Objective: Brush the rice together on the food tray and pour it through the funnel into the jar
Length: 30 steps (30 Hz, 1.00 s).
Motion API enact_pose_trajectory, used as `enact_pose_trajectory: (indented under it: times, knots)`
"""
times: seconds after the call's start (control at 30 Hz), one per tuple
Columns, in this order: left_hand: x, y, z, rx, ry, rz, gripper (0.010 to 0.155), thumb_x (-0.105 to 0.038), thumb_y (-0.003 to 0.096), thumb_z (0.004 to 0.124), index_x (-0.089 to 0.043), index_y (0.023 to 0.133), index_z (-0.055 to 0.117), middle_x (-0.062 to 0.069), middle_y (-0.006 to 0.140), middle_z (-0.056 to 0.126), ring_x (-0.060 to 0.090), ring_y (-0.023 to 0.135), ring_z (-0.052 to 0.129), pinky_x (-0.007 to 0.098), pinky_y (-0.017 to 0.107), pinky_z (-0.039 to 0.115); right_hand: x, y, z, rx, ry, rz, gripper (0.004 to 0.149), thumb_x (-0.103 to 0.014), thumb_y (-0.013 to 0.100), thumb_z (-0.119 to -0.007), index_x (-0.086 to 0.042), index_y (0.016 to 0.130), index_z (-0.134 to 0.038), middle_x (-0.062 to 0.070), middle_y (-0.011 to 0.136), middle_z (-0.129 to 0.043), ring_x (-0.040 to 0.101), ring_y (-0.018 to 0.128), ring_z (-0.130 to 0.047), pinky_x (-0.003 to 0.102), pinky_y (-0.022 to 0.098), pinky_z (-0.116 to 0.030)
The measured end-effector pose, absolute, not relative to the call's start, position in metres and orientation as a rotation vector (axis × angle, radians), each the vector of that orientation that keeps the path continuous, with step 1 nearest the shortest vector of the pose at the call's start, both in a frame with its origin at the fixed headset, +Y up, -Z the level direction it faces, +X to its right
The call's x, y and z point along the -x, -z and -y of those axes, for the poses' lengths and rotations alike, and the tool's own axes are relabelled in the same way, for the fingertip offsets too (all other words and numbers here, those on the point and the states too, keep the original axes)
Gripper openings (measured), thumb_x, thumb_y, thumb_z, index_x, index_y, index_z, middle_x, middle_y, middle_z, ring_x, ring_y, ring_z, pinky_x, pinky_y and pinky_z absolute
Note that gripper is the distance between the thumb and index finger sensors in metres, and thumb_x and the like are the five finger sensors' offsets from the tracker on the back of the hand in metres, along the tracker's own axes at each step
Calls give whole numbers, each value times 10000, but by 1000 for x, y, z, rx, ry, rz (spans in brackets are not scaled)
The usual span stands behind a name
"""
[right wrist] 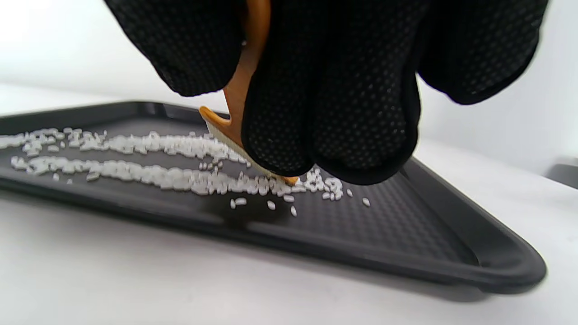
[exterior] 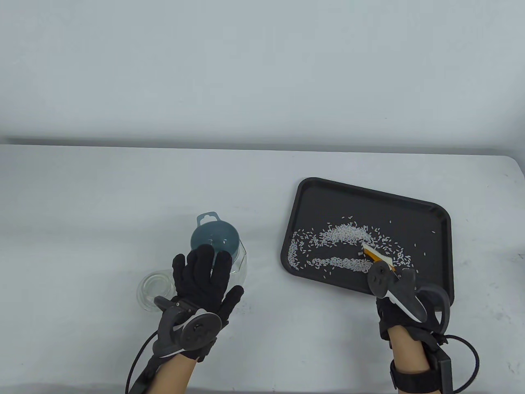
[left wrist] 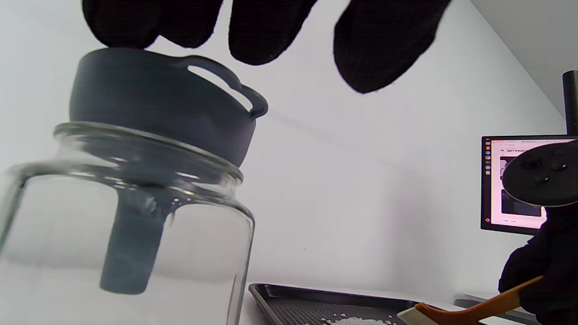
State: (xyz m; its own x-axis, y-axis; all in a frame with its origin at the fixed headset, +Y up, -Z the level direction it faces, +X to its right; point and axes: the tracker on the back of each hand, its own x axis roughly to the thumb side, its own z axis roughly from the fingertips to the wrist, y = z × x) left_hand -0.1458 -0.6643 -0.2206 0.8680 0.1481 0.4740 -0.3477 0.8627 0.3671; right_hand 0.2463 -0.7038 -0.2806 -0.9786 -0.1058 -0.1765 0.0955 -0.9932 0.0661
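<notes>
Two gloved hands, one brush, rice half gathered on tray.

Right hand (exterior: 400,301), nearest, has its grip closed round the orange brush (exterior: 377,256), bristles down at the right end of two rice (exterior: 340,242) bands whose long axis runs leftward across the black food tray (exterior: 445,262). Left hand (exterior: 203,279), fingers straight, rests over the funnel (exterior: 215,240) seated in the jar (exterior: 242,266), well left on the counter (exterior: 102,197). Judged: next stroke leftward.

Bright even light, soft shadows
</notes>
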Motion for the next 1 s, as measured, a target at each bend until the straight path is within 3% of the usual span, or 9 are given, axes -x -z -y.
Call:
enact_pose_trajectory:
  times: [0.47, 0.63, 0.77, 1.0]
  knots:
    - [146, 221, 665, -455, -272, 450, 760, -432, 536, 714, 12, 1117, 504, 447, 1081, 430, 732, 911, 521, 844, 632, 261, -261, 263, 676, -204, 3093, -691, 447, -384, 458, -764, -46, 742, -833, -43, 468, -1017, 224, 353, -1072, 537, 447, -771]
    - [146, 221, 665, -452, -275, 449, 760, -432, 536, 714, 11, 1117, 504, 448, 1081, 430, 733, 911, 518, 844, 631, 262, -280, 256, 667, -240, 3150, -877, 441, -389, 464, -748, -53, 731, -849, -45, 454, -1019, 223, 346, -1073, 544, 457, -761]
    - [146, 222, 665, -451, -275, 449, 761, -434, 538, 711, 10, 1118, 501, 455, 1080, 424, 730, 915, 516, 844, 633, 260, -300, 253, 664, -365, 3162, -888, 458, -370, 479, -722, -29, 761, -838, -1, 496, -1016, 271, 383, -1060, 571, 468, -732]
    - [146, 222, 664, -448, -279, 452, 762, -434, 538, 710, 10, 1119, 498, 454, 1081, 422, 734, 915, 509, 844, 632, 258, -329, 262, 676, -581, 3064, -610, 466, -334, 478, -741, -30, 823, -820, 73, 573, -1001, 343, 451, -1030, 611, 491, -684]
